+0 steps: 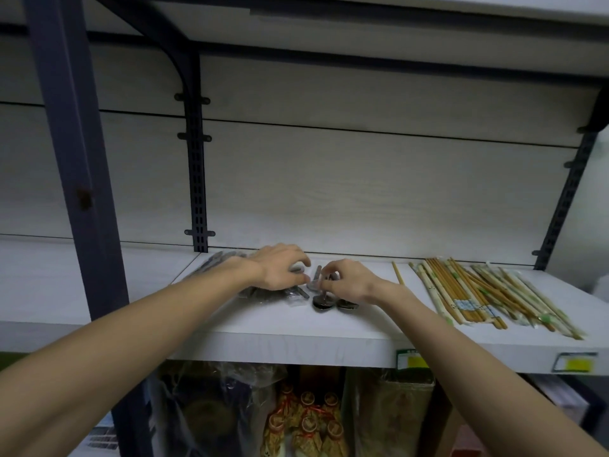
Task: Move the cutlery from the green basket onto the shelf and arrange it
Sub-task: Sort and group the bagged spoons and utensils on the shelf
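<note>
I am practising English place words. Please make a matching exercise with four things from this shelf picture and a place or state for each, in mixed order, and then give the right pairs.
Things:
1. chopsticks
2. metal spoons
3. left hand
4. yellow price labels

Places or states:
A. on the front edge of the shelf
B. spread on the right part of the shelf
C. rests on wrapped cutlery
D. under the right hand, in the middle of the shelf

Pairs: 1-B, 2-D, 3-C, 4-A
</note>
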